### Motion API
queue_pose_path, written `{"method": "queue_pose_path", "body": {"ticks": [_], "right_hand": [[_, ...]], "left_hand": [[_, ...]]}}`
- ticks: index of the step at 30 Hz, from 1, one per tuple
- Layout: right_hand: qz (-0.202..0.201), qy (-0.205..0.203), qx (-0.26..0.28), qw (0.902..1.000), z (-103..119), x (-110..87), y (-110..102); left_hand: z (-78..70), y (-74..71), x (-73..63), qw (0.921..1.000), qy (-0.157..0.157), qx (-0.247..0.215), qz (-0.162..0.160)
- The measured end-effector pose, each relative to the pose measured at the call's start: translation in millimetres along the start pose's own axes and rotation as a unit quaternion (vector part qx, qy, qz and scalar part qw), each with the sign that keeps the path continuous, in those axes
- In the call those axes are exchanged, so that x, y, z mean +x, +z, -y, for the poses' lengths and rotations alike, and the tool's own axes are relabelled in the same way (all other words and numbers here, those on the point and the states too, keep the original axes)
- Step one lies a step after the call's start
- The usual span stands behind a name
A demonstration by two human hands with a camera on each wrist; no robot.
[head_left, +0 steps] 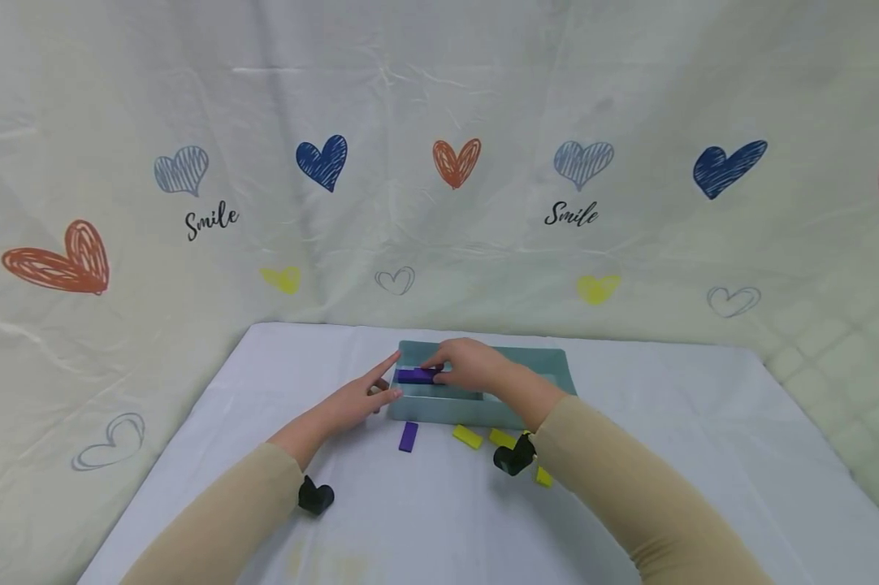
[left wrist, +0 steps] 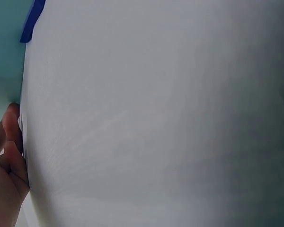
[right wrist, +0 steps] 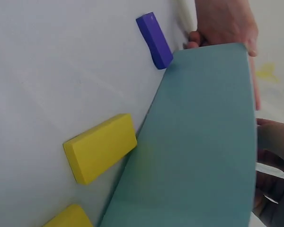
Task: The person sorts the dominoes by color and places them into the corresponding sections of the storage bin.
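Observation:
In the head view a teal box (head_left: 447,410) stands toward the back of the table. My left hand (head_left: 352,402) holds its left end, index finger stretched along the side toward the back corner and thumb at the front corner. Its other fingers are curled outside the wall. My right hand (head_left: 472,366) reaches over into the box and pinches a purple block (head_left: 417,375) in the left part. The right wrist view shows the box's front wall (right wrist: 199,132), which hides the block there. A purple block (right wrist: 155,40) and a yellow block (right wrist: 100,149) lie before that wall.
Along the box's front lie a loose purple block (head_left: 408,436) and several yellow ones, such as one yellow block (head_left: 468,436) near the middle. My right forearm (head_left: 615,479) crosses above the right ones. A white cloth covers the table; a heart-printed curtain (head_left: 454,227) hangs behind.

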State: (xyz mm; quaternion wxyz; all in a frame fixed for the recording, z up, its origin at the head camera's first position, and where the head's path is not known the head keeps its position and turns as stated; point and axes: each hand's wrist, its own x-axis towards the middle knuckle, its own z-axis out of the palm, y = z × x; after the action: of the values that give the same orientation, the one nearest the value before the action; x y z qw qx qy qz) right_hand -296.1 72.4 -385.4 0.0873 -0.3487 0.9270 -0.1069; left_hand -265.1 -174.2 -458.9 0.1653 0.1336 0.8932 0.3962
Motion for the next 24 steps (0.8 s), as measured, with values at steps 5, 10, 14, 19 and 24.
{"method": "queue_pose_path", "body": {"ticks": [5,10,14,19,24], "right_hand": [[0.009,0.018,-0.009,0.9997,2,12.5,7],[0.006,0.036,-0.025,0.999,4,21.9,15],[-0.003,0.04,-0.037,0.9985,5,28.7,21],[-0.009,0.042,-0.048,0.9979,8,33.7,26],[-0.019,0.054,-0.047,0.9973,12,36.5,30]], "left_hand": [[-0.9,0.4,-0.7,1.0,-0.005,0.002,-0.002],[-0.8,0.0,-0.6,1.0,-0.003,0.001,-0.006],[-0.5,-0.7,-0.7,1.0,0.001,0.002,-0.007],[0.2,-1.0,-0.6,1.0,0.003,0.0,-0.007],[-0.9,-0.6,-0.9,1.0,0.002,0.0,-0.008]]}}
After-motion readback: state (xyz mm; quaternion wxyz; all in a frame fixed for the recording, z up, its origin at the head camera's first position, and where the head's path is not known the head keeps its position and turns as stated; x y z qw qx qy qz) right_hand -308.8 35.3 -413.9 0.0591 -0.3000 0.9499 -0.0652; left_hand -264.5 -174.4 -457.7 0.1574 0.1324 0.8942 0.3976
